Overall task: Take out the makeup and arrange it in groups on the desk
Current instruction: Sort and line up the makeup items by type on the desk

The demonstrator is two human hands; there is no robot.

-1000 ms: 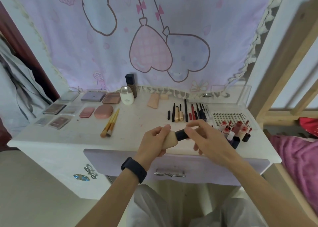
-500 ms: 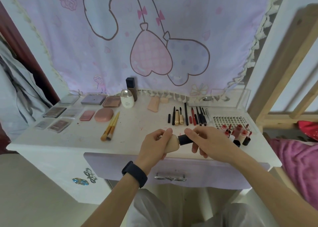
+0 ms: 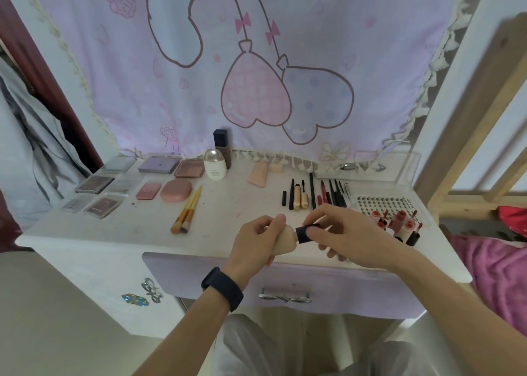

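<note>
Over the front edge of the white desk [image 3: 119, 233], my left hand [image 3: 253, 241] grips a beige foundation tube [image 3: 285, 240]. Its black cap [image 3: 303, 233] is pinched by my right hand [image 3: 345, 235]. Makeup lies grouped on the desk: eyeshadow palettes [image 3: 97, 184] at the left, pink compacts [image 3: 175, 190], two yellow-handled brushes [image 3: 188, 208], a white bottle [image 3: 215, 164] and a dark bottle [image 3: 221, 144] at the back, pencils and slim tubes [image 3: 313, 193], and red lip products [image 3: 399, 224] at the right.
A clear acrylic box [image 3: 368, 167] stands at the back right, with a lash tray [image 3: 382, 203] in front of it. The lilac drawer [image 3: 285, 287] below the desk is closed. A wooden bed frame [image 3: 470, 136] and pink bedding [image 3: 502, 270] sit to the right.
Both hands, with the tube and cap between them, have shifted slightly downward and toward the desk's front edge. The camera view tilted down a little.
</note>
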